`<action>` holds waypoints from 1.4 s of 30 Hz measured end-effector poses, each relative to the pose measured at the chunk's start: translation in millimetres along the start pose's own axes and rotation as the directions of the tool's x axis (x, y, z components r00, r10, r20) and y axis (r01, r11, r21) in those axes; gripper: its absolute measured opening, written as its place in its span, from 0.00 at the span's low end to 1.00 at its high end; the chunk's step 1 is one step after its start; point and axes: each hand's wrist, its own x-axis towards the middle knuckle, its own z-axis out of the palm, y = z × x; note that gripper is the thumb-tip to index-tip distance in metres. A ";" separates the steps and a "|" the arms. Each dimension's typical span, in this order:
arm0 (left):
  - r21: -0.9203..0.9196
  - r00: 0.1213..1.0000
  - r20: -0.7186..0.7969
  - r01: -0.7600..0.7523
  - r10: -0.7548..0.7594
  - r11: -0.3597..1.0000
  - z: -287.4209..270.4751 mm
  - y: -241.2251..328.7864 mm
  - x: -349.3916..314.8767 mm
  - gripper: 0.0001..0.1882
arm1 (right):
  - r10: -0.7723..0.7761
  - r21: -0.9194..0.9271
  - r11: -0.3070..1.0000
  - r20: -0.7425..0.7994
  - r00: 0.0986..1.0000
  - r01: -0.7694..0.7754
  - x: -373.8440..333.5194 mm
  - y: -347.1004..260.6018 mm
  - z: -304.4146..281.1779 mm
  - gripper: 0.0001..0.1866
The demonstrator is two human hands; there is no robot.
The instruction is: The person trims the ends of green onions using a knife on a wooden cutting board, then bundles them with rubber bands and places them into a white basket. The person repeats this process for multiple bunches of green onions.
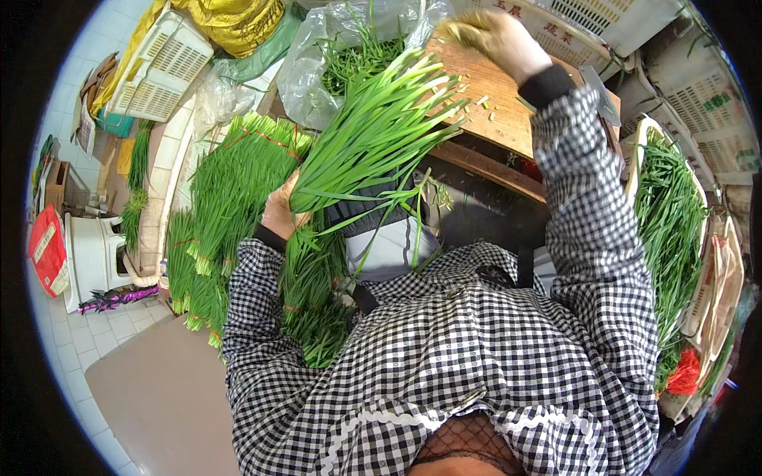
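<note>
My left hand [279,208] is closed around the leafy part of a loose bunch of garlic chives [369,131]. Their pale cut ends fan out up and to the right, over the edge of a wooden board [496,99]. A few long leaves droop below the bunch across my lap. Over the board's far left corner, beside a clear plastic bag [305,75], is my right hand [496,44]. Its yellowish-brown fingers stretch to the left, slightly blurred, with nothing plainly seen in them. Small trimmed bits [484,101] lie on the board.
Tied chive bundles [238,170] are piled to my left. Loose chive trimmings [361,63] fill the plastic bag. A crate of green leaves [667,214] stands on the right. White plastic crates [706,107] line the far right; another crate [163,63] stands far left, near a white stool [95,254].
</note>
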 end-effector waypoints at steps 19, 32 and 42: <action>0.822 0.979 -0.063 -0.058 0.192 0.567 -65.4 89.1 5.2 0.48 | 0.578 -0.113 0.801 -0.111 0.808 -0.588 -75.3 129.5 27.7 0.24; 0.936 0.769 0.327 -0.342 0.549 -0.078 -196.4 192.4 103.7 0.24 | -0.061 0.224 0.966 0.676 0.735 -0.126 -107.8 49.9 56.0 0.07; 0.892 0.548 0.428 -0.386 0.719 -0.237 -207.4 204.4 185.9 0.23 | 0.369 -0.187 0.908 -0.067 0.927 -0.375 -180.8 158.8 -32.4 0.13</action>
